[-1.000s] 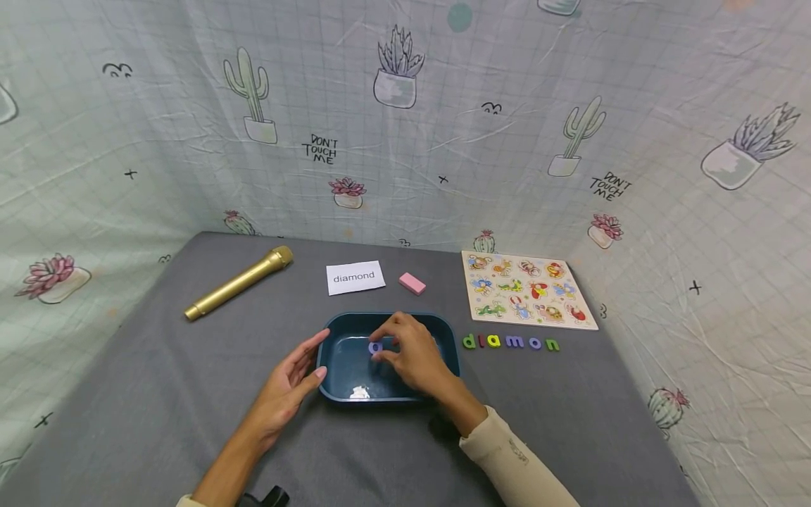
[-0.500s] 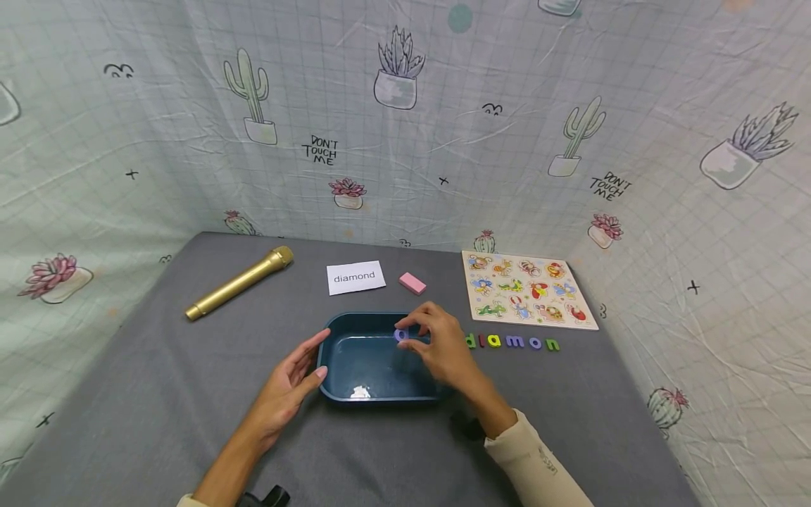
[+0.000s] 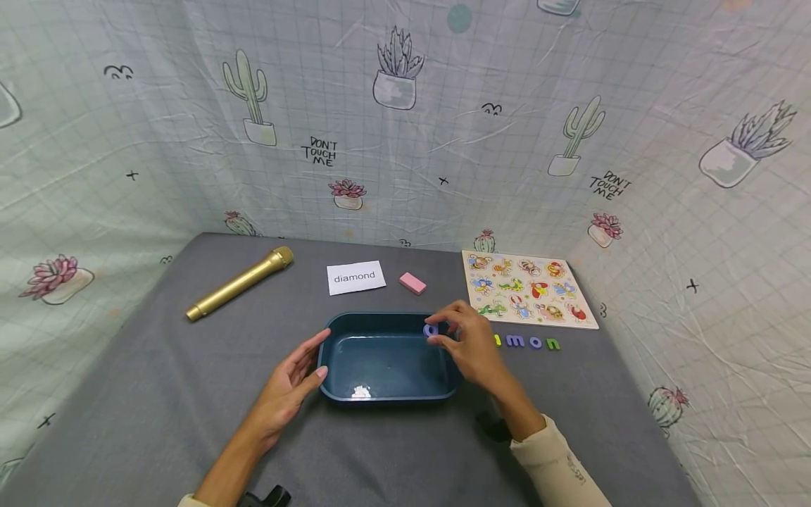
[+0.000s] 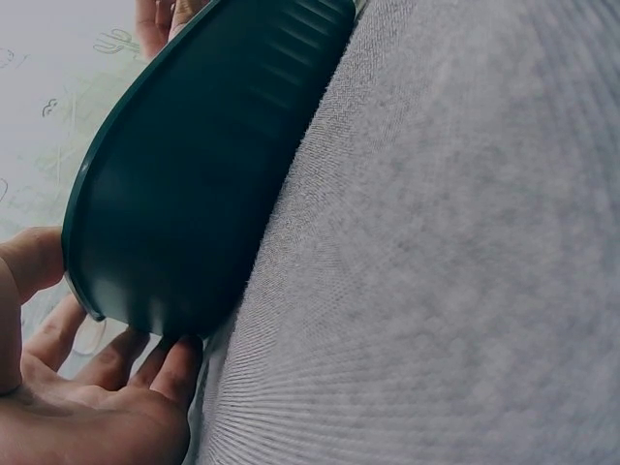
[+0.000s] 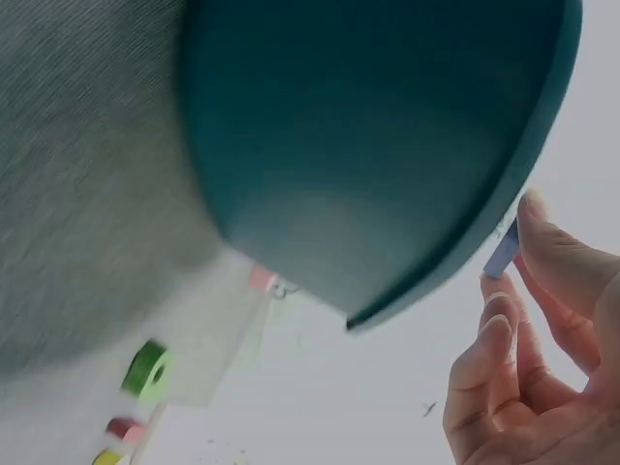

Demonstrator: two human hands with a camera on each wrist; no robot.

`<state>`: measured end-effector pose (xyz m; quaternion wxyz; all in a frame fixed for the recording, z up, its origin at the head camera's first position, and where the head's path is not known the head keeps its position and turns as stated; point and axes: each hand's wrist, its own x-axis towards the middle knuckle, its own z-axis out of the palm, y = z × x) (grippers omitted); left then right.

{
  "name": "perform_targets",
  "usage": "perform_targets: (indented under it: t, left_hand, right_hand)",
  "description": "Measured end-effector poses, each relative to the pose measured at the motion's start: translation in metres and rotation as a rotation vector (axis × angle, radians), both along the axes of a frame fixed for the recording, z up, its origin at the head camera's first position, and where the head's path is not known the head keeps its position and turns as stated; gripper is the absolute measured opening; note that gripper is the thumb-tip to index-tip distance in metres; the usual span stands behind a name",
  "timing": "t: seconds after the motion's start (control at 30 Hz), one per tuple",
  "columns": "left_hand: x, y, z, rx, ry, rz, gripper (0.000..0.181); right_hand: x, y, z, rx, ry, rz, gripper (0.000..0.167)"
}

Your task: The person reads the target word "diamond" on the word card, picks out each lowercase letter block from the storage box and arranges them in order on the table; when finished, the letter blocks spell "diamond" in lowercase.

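In the head view my left hand rests against the left end of a dark blue-green tray. Its thumb and fingers touch the end wall and rim in the left wrist view. Over the tray's right end, my right hand pinches a small purple letter between thumb and fingertips. The right wrist view shows this letter edge-on, above the rim; which letter it is I cannot tell for sure. Right of the tray lies a letter row, with a purple m, purple o and green n; my right hand hides its left part.
Behind the tray lie a white card reading "diamond" and a pink block. A gold microphone is at the back left, an insect picture board at the back right. Printed cloth hangs around the grey table.
My right hand has carried the purple letter from the middle of the tray to its right end, now covering the first letters of the row. My left hand has stayed in place.
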<state>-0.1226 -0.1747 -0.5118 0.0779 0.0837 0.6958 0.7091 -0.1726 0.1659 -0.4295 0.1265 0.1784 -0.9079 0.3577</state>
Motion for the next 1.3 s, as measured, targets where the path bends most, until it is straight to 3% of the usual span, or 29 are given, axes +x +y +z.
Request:
perform_targets:
  t: [0.93, 1.3]
  left_hand:
    - [0.000, 0.000, -0.001, 0.010, 0.007, -0.007, 0.062]
    - [0.002, -0.001, 0.000, 0.027, 0.029, -0.022, 0.063]
  right_hand:
    - [0.002, 0.086, -0.015, 0.041, 0.041, -0.156, 0.026]
    - [0.001, 0.119, -0.024, 0.079, 0.146, -0.193, 0.030]
